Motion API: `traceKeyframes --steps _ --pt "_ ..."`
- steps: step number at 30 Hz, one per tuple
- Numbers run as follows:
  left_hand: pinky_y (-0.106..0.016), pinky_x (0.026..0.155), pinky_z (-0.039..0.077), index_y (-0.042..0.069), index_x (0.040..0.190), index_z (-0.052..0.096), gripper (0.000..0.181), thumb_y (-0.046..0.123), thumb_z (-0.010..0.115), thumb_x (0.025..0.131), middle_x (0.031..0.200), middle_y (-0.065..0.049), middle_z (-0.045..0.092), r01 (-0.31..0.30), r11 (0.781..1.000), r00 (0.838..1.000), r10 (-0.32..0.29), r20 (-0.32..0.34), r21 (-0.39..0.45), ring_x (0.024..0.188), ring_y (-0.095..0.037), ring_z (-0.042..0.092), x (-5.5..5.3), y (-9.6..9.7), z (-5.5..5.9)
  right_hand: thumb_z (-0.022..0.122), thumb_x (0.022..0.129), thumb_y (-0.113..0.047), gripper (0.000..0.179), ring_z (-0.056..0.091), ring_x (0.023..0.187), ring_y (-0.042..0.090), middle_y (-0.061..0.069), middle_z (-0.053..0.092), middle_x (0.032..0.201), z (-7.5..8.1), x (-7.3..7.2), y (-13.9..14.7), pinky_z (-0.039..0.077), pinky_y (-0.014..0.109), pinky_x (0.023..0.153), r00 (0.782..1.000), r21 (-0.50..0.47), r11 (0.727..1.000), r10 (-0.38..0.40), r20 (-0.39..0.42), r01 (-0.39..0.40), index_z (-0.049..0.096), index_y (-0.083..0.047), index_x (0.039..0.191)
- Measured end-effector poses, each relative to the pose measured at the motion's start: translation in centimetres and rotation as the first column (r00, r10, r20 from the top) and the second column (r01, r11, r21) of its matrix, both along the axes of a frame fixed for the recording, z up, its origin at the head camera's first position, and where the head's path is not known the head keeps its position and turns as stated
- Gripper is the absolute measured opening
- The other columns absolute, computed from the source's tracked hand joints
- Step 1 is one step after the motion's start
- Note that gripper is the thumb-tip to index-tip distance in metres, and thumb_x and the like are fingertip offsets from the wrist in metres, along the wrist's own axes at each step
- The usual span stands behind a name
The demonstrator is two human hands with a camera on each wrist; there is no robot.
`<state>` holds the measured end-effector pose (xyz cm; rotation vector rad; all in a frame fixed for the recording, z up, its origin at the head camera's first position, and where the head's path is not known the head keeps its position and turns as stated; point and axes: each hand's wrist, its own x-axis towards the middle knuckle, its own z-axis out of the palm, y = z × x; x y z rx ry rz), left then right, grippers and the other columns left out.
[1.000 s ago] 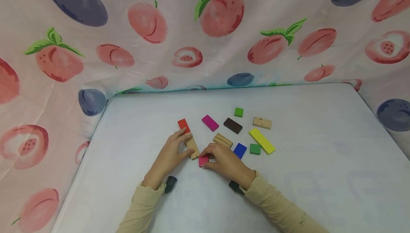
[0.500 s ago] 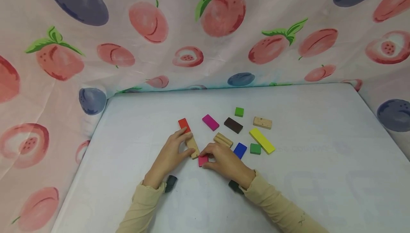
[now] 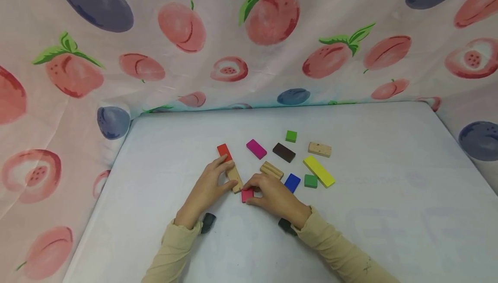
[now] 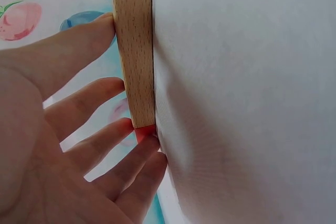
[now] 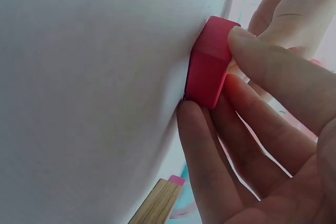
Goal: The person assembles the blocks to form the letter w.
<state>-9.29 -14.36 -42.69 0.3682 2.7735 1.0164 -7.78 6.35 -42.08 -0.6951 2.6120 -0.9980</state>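
In the head view my left hand (image 3: 206, 190) lies over a row made of a red block (image 3: 223, 150) and a plain wood block (image 3: 232, 174). Its spread fingers and thumb touch the plain block's upper edge in the left wrist view, and the lower fingers reach the red block. My right hand (image 3: 274, 194) pinches a small pink block (image 3: 246, 195) between thumb and fingers, at the near end of the plain block. The right wrist view shows that pink block (image 5: 207, 72) low against the white surface.
Right of the hands lie several loose blocks: magenta (image 3: 256, 149), dark brown (image 3: 284, 152), grooved wood (image 3: 271, 170), blue (image 3: 292, 182), yellow (image 3: 318, 171), dark green (image 3: 310, 181), light green (image 3: 291, 136) and plain wood (image 3: 320, 149). A fruit-patterned cloth (image 3: 179, 75) rises behind the white table (image 3: 155, 153).
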Motion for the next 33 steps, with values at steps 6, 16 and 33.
traceKeyframes --steps 6,16,33 --pt "-0.052 0.117 0.033 0.008 0.138 0.058 0.054 0.023 0.076 0.089 0.157 -0.012 0.037 0.012 1.000 1.000 -0.012 -0.015 -0.006 0.145 -0.034 0.033 0.1 -0.1 0.0 0.083 0.081 -0.015 0.028 0.061 0.095 0.013 -0.001 0.070 0.100 0.0 0.1 0.0 0.057 0.027 0.083 1.000 0.013 1.000 0.010 -0.010 -0.010 0.074 -0.009 0.107" --pt "-0.053 0.116 0.035 0.008 0.137 0.059 0.053 0.026 0.076 0.089 0.156 -0.015 0.039 0.028 0.999 0.998 -0.031 -0.063 -0.042 0.143 -0.035 0.037 0.1 0.1 0.1 0.081 0.084 -0.018 0.025 0.062 0.093 0.014 -0.002 0.068 0.101 0.5 0.3 0.3 0.057 0.030 0.084 0.999 -0.003 1.000 0.012 -0.046 -0.012 0.072 -0.010 0.105" --pt "-0.045 0.111 0.044 0.011 0.129 0.066 0.044 0.020 0.078 0.087 0.146 -0.009 0.051 0.037 0.999 0.986 -0.041 -0.163 -0.027 0.138 -0.027 0.043 1.6 0.7 1.1 0.081 0.083 -0.015 0.029 0.061 0.109 0.018 0.002 0.066 0.113 1.4 -0.4 1.2 0.055 0.035 0.095 0.990 0.009 0.999 -0.051 -0.131 0.053 0.071 -0.010 0.111"
